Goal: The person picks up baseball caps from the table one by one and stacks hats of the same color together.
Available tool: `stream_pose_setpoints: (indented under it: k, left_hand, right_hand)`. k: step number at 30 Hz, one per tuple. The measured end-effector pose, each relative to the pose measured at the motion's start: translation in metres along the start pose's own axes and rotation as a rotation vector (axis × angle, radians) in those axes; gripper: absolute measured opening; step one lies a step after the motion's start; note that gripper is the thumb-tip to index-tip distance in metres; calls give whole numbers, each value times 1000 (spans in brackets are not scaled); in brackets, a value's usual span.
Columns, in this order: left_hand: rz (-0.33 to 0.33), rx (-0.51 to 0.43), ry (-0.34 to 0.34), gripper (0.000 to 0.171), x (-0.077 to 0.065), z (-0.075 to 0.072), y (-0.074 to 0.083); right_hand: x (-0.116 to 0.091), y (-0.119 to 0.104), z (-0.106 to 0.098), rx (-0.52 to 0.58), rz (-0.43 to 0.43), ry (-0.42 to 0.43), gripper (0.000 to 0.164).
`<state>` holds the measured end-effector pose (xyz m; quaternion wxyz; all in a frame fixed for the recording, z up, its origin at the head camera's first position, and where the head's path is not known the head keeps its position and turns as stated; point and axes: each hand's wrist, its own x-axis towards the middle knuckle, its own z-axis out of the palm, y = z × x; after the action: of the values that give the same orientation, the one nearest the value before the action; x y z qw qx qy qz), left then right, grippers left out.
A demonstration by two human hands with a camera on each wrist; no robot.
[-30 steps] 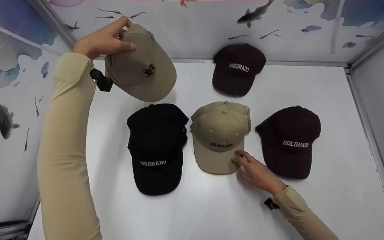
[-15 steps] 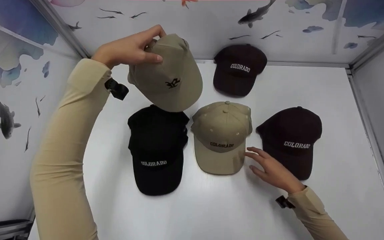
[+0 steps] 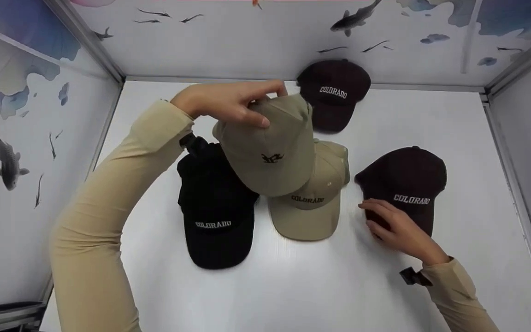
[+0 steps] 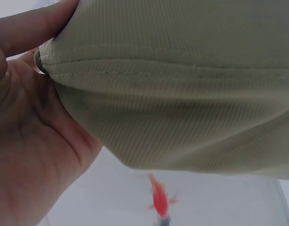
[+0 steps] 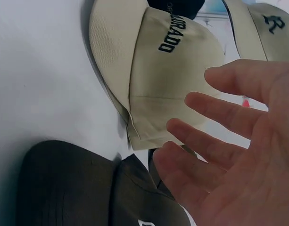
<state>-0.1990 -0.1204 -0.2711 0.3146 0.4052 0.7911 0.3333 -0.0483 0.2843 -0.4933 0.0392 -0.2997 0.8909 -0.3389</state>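
Observation:
My left hand [image 3: 235, 103] grips a khaki baseball cap [image 3: 277, 143] by the crown, thumb on the front panel and fingers over the top. This cap, with a small dark emblem, is held above the table and overlaps a tan COLORADO cap [image 3: 304, 221] in the head view. In the left wrist view the held cap's fabric [image 4: 172, 94] fills most of the picture. My right hand [image 3: 399, 230] is empty, fingers loosely extended, over the brim of a dark maroon COLORADO cap [image 3: 408, 180]. The right wrist view has its spread fingers in front of the tan cap [image 5: 168, 80].
Black COLORADO caps [image 3: 219, 240] lie stacked left of the tan one. Another maroon cap [image 3: 332, 92] leans at the back wall [image 3: 228, 50]. Side walls [image 3: 528, 115] with metal-framed edges enclose the white table [image 3: 293, 286].
My left hand has carried the khaki cap rightward and toward me, from the back left to over the tan cap. My right hand has left the tan cap's brim and moved right.

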Motion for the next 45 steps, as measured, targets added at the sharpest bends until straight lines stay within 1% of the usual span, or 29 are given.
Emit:
stream_pose_setpoints:
  k: [4, 8, 16, 19, 23, 26, 28, 30, 32, 35, 36, 37, 38, 39, 42, 43, 45]
  left_hand:
    - [77, -15, -87, 33, 16, 15, 0]
    - [144, -25, -146, 35, 34, 28, -5]
    - [221, -57, -268, 39, 73, 59, -20]
    - [258, -48, -294, 40, 90, 73, -30]
    - [297, 5, -305, 42, 111, 92, -41]
    - [291, 16, -322, 44, 121, 101, -46]
    - [262, -19, -337, 44, 125, 105, -48]
    - [234, -82, -362, 45, 127, 110, -48]
    - [235, -123, -389, 48, 137, 119, -55]
    - [277, -179, -443, 50, 141, 127, -49]
    - [288, -180, -454, 51, 146, 131, -52]
    - [294, -182, -462, 51, 147, 133, -52]
    - [289, -183, -469, 50, 144, 133, -48]
    - [281, -178, -473, 48, 142, 131, -46]
    - [204, -117, -453, 47, 143, 130, -53]
    - [179, -107, -446, 47, 139, 127, -52]
    - [138, -87, -425, 46, 139, 124, -57]
  right_hand:
    - [-4, 0, -9, 2, 46, -5, 36]
    - [-8, 1, -16, 12, 87, -6, 35]
    - [-11, 1, -22, 19, 98, 0, 34]
    - [-11, 0, -23, 23, 106, -1, 33]
    - [-12, 1, -23, 35, 112, -1, 33]
    - [-13, 2, -22, 45, 116, -1, 33]
    - [-14, 3, -21, 48, 118, -4, 32]
    - [-13, 4, -20, 49, 118, -11, 32]
    - [-14, 4, -21, 44, 118, -14, 31]
    - [-13, 5, -22, 42, 120, -10, 31]
    - [-13, 5, -22, 43, 122, -5, 31]
    - [-13, 6, -23, 43, 123, 0, 31]
    - [-14, 6, -23, 41, 123, 2, 31]
    - [-14, 6, -23, 43, 125, 3, 31]
    - [-16, 6, -22, 43, 128, -6, 30]
    - [-16, 6, -22, 44, 130, -11, 30]
    - [-18, 7, -21, 57, 141, -19, 30]
